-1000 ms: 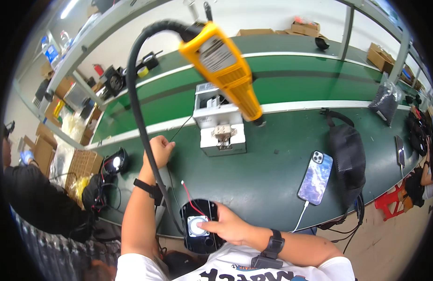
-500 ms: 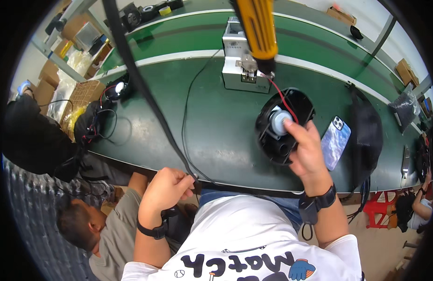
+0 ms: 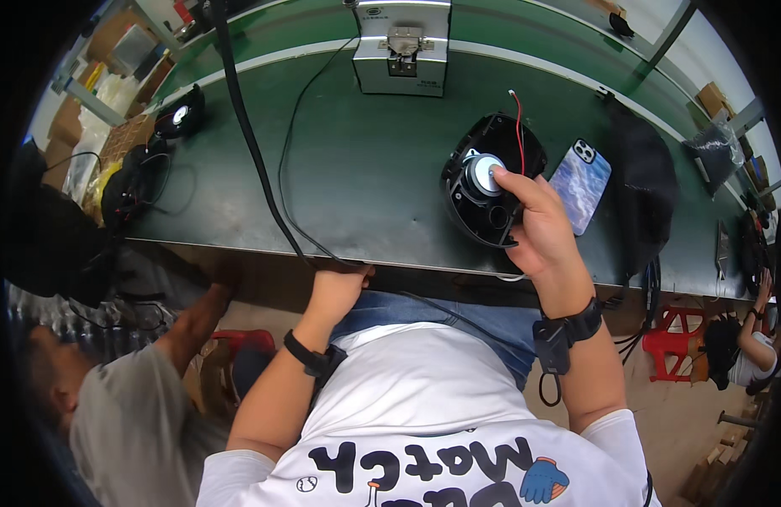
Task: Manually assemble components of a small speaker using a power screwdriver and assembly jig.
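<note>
Right hand (image 3: 538,228) grips black speaker housing (image 3: 490,182) on desk (image 3: 365,177), steadying it; left hand (image 3: 338,287), loosely curled and empty, rests at the desk's near edge.

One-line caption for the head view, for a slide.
Right hand grips a black speaker housing on the green bench; left hand rests at the bench edge.

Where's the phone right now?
Head view, right side: the phone lies flat on the green bench, just right of the black speaker housing under the right hand.
</note>
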Demonstrator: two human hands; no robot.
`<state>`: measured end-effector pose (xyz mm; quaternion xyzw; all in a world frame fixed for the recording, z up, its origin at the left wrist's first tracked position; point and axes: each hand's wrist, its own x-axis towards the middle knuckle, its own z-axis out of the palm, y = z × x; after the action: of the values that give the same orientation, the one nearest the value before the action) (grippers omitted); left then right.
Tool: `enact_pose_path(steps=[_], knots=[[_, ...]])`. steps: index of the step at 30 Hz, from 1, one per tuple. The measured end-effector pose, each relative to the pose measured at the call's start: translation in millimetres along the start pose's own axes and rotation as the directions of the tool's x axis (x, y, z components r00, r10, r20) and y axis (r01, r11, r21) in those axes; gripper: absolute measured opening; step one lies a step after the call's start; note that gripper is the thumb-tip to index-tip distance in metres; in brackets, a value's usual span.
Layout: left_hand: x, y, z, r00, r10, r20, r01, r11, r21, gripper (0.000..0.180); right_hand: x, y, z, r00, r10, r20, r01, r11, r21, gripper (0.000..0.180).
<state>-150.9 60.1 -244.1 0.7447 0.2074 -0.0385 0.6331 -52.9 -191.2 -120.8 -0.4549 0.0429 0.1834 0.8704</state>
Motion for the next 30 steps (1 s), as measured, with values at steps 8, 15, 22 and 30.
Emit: enact_pose_path(steps=[8, 15, 22, 30], knots=[[-33, 17, 4, 0.951, 0.292, 0.101, -0.277, 0.95, -0.142, 0.013, -6, 6, 2, 0.994, -0.098, 0.048, 0.098, 0.995, 0.003, 0.03], [-39, 2, -37, 0.961, -0.033, -0.274, -0.035, 0.97, -0.242, 0.024, -2, 3, 3, 0.998, -0.056, 0.036, 0.057, 0.998, -0.02, 0.032], [-8, 5, -76, 0.948, 0.103, -0.302, -0.015, 0.96, 0.281, 0.031, 4, -8, 7, 1.0, -0.023, 0.018, 0.024, 0.998, -0.06, 0.038], [-60, 181, -206, 0.997, 0.006, -0.078, 0.039, 0.83, 0.557, 0.034, -21, -65, -27, 0.998, 0.031, -0.053, -0.029, 0.999, 0.035, 0.044]])
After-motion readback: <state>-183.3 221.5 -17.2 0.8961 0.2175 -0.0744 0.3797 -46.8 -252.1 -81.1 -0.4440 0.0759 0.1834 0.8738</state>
